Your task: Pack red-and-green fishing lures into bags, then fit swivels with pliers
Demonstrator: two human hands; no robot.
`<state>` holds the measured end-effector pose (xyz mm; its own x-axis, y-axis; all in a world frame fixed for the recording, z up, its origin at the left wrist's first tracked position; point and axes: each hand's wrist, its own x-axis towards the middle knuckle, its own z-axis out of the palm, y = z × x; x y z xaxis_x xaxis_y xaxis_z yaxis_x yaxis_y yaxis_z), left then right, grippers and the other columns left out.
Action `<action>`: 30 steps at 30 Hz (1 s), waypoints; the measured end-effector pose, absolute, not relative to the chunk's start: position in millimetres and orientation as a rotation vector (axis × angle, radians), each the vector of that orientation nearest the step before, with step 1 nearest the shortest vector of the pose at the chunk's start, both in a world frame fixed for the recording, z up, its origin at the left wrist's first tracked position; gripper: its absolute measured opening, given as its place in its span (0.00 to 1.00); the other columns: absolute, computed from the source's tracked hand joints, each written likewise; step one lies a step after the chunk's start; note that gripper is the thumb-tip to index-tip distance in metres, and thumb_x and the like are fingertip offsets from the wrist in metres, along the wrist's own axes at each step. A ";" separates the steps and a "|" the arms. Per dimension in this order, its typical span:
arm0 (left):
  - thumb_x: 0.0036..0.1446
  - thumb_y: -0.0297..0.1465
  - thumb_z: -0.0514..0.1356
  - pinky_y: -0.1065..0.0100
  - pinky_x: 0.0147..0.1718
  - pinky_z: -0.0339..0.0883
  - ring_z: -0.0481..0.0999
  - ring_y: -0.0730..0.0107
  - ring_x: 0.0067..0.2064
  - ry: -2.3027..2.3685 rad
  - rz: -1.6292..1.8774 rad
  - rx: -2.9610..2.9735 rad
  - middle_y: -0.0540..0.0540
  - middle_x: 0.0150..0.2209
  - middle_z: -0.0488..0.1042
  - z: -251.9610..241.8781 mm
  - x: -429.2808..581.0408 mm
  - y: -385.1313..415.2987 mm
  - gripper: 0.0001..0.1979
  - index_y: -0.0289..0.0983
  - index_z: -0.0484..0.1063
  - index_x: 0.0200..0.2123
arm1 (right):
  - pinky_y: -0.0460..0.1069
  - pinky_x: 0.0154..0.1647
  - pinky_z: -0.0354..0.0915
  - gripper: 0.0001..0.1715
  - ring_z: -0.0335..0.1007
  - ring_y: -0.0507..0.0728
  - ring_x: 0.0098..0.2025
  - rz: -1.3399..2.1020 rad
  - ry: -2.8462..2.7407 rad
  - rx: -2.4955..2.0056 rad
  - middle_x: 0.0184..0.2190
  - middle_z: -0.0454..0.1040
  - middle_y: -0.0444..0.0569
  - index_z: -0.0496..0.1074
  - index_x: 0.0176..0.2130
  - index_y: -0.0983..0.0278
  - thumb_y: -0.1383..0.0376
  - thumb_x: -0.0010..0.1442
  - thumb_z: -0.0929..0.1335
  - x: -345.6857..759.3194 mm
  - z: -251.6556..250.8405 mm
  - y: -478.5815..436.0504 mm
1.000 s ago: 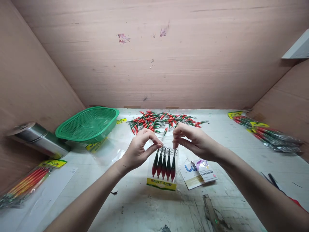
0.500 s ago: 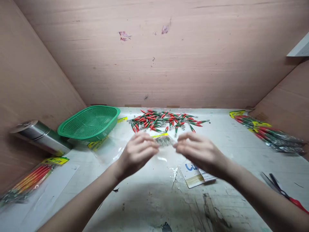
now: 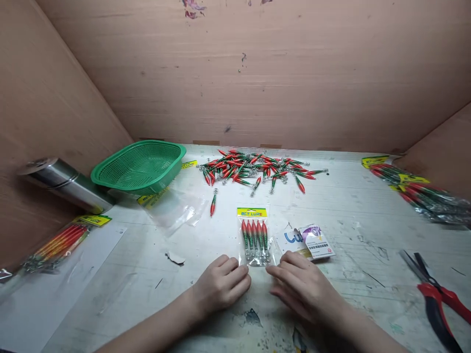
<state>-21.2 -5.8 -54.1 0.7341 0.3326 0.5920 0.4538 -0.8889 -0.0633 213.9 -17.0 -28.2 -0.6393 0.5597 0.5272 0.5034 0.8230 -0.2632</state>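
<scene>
A clear plastic bag of fishing lures (image 3: pixel 254 240) with a yellow printed header is in front of me. Several red-and-green lures lie side by side inside, hooks toward me. At its lower left corner, the curled fingers of my left hand (image 3: pixel 223 283) are closed on the edge. My right hand (image 3: pixel 303 280) pinches the lower right corner; both thumbs are mostly hidden. Beyond the bag spreads a heap of loose red-and-green lures (image 3: pixel 253 169), with a single lure (image 3: pixel 213 202) lying apart. Printed cards (image 3: pixel 316 242) lie beside my right hand.
A green plastic basket (image 3: pixel 142 166) and a steel flask (image 3: pixel 66 184) stand at the left. Empty clear bags (image 3: pixel 176 208) lie by the basket. Bagged orange lures (image 3: pixel 61 245) are at far left, filled bags (image 3: pixel 423 189) at far right. Red-handled scissors (image 3: pixel 434 294) lie at right.
Both hands have come down toward me with the bag, which was blurred between them. Its header and lures now show clearly. The camera view has tilted downward.
</scene>
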 end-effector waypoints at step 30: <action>0.61 0.19 0.54 0.66 0.37 0.69 0.75 0.66 0.36 -1.017 -1.272 -2.863 0.48 0.31 0.79 -56.2 -20.9 -6.9 0.10 0.39 0.69 0.34 | 0.50 0.33 0.70 0.11 0.71 0.56 0.34 0.326 -2.138 -0.843 0.32 0.77 0.51 0.71 0.40 0.63 0.73 0.67 0.61 219.0 -56.4 -24.7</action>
<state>-20.9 -6.9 -56.2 0.5136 0.5923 0.6208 0.4751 -0.7988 0.3690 219.0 -24.7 -56.4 -0.4603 0.6652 0.5880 0.4600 0.7451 -0.4829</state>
